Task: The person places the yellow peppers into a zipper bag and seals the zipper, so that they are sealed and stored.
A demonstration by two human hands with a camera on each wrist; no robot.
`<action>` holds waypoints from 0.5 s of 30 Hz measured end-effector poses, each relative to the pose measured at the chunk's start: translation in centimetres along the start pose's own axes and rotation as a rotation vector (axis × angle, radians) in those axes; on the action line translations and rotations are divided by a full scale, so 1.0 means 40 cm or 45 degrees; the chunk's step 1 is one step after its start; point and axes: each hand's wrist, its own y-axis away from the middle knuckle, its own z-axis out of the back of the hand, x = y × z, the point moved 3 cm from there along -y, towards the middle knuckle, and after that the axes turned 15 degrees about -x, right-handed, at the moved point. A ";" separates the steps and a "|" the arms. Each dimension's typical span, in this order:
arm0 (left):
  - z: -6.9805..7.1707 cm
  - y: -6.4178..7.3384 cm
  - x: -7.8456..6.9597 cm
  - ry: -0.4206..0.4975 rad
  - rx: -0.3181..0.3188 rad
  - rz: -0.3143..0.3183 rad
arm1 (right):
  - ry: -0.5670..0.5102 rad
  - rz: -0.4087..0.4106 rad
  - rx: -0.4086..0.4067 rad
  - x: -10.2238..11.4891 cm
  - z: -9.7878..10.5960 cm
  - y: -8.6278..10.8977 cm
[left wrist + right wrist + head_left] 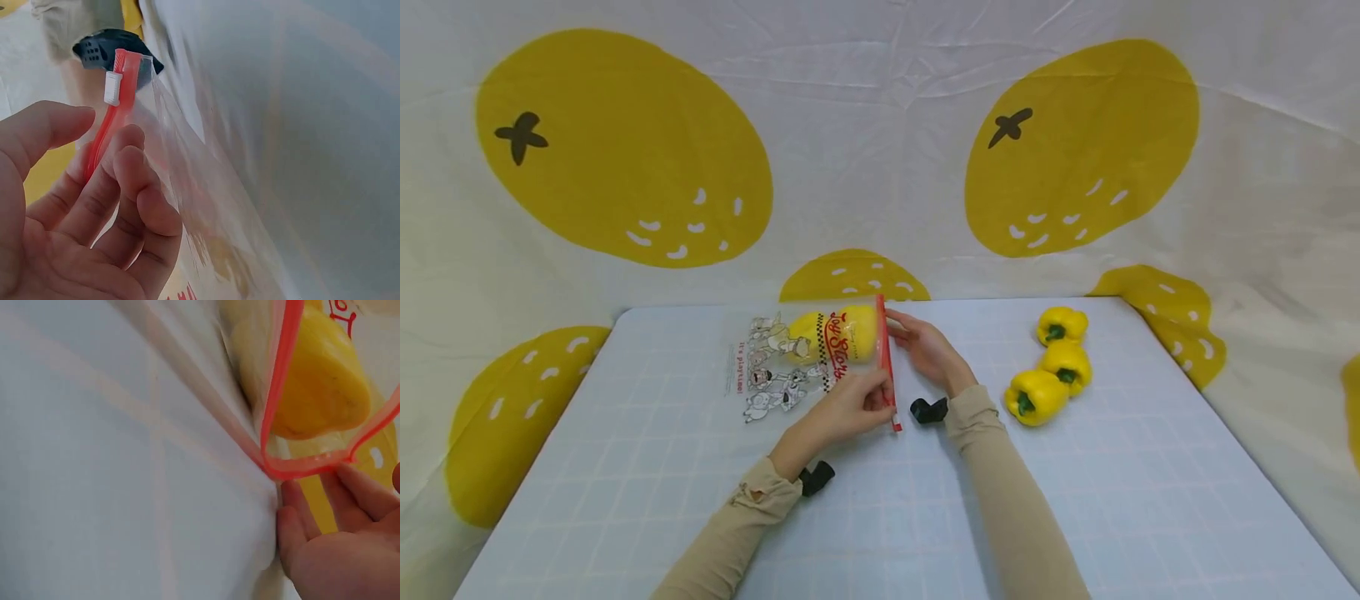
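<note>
A clear zip bag [790, 377] with cartoon print and a red zip edge holds yellow bell peppers [855, 332]. Its mouth faces right and gapes in the right wrist view, where a pepper [325, 375] shows inside. My left hand [855, 404] holds the near part of the zip edge with curled fingers, beside the white slider [112, 88]; its thumb stands a little off the strip. At the far corner of the mouth, my right hand [927, 348] touches the red rim [306, 467] with extended fingertips, thumb apart.
Three yellow bell peppers [1036, 397] sit in a loose group right of my right hand. A pale checked cloth covers the table [880, 525]. Behind it hangs a white sheet [865, 167] with big yellow fruit prints. Black wrist cameras [928, 410] are worn on both wrists.
</note>
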 end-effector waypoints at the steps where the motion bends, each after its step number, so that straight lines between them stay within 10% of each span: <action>1: -0.001 0.000 0.001 0.007 0.003 0.002 | 0.055 0.009 0.002 0.009 0.001 0.008; 15: 0.003 0.000 0.000 0.028 0.031 0.059 | 1.176 0.402 -0.022 0.237 0.134 0.238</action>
